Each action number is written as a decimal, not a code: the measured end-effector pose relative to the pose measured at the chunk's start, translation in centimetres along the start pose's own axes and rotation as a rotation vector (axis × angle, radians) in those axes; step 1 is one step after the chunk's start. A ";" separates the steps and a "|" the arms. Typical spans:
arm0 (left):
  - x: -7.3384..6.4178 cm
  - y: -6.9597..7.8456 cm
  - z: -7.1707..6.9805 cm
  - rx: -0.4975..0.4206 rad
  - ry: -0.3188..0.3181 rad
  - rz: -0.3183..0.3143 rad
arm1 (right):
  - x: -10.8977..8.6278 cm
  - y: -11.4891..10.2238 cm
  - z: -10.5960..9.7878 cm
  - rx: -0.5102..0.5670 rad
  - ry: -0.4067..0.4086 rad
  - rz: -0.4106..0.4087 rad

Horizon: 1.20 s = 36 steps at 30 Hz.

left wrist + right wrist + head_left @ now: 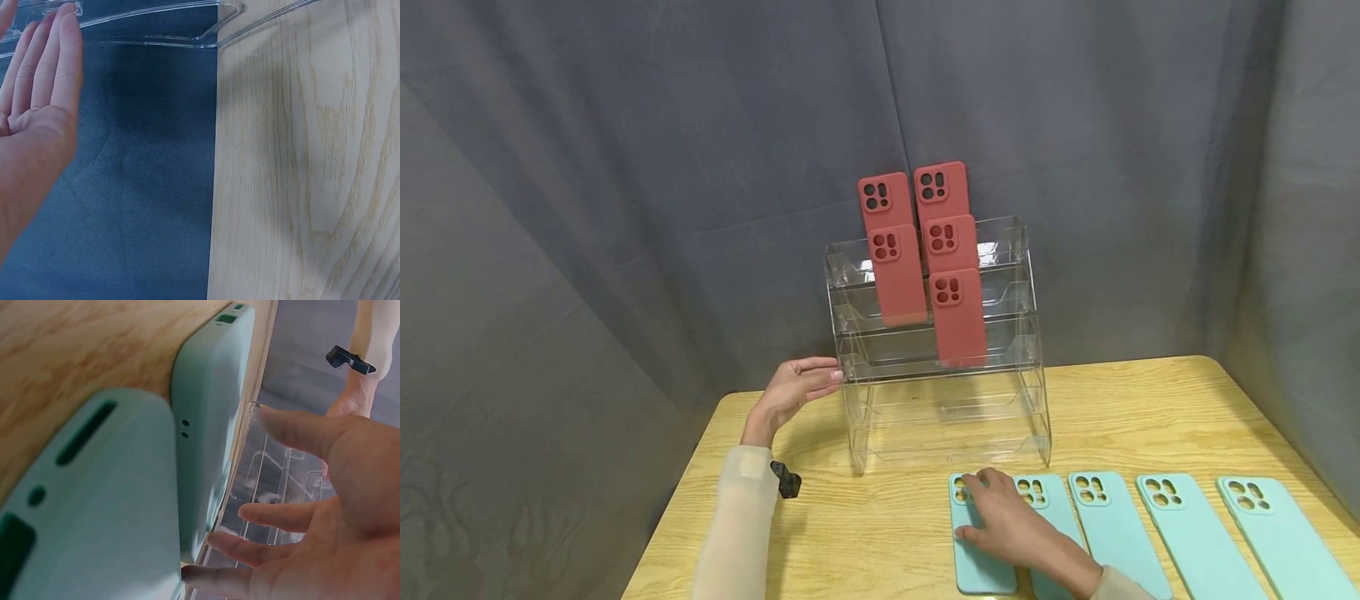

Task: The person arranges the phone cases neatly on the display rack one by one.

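Observation:
My left hand [793, 390] rests its straight fingers against the left side of a clear tiered display rack [1037, 379]. In the left wrist view, the left palm [37, 134] shows, fingertips at the clear plastic. My right hand [1011, 527] hovers over the leftmost teal phone case [983, 571], thumb and fingers spread. The right wrist view shows the right hand's [331, 506] fingers extended near two teal cases, gripping neither; contact is hard to tell. A second teal phone case [1060, 510] is partly hidden beneath this hand.
Several red phone cases stand in two columns on the rack's upper tiers, the lowest red phone case [959, 329] at right. More teal cases lie rightward in a row, ending with the far-right teal phone case [1292, 533]. Grey curtains [700, 167] surround the wooden table [842, 533].

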<state>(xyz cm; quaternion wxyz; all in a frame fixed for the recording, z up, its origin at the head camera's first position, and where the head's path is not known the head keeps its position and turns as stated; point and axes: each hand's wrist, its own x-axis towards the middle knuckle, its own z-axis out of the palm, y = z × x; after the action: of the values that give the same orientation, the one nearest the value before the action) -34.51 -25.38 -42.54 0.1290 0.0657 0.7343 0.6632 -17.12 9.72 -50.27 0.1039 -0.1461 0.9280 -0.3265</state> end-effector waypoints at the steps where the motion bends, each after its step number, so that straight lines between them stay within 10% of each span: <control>1: 0.0 -0.1 0.0 -0.004 0.001 0.001 | 0.0 -0.1 0.0 -0.012 0.003 0.006; 36: 0.1 -0.4 0.3 -0.052 0.012 -0.010 | 1.5 -1.2 2.6 -0.227 0.104 -0.015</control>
<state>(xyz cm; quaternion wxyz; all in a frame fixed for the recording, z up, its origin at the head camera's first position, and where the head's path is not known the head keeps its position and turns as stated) -34.45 -25.13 -42.93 0.1295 0.0545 0.7180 0.6817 -17.49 6.79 -51.63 0.0358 -0.1469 0.9620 -0.2275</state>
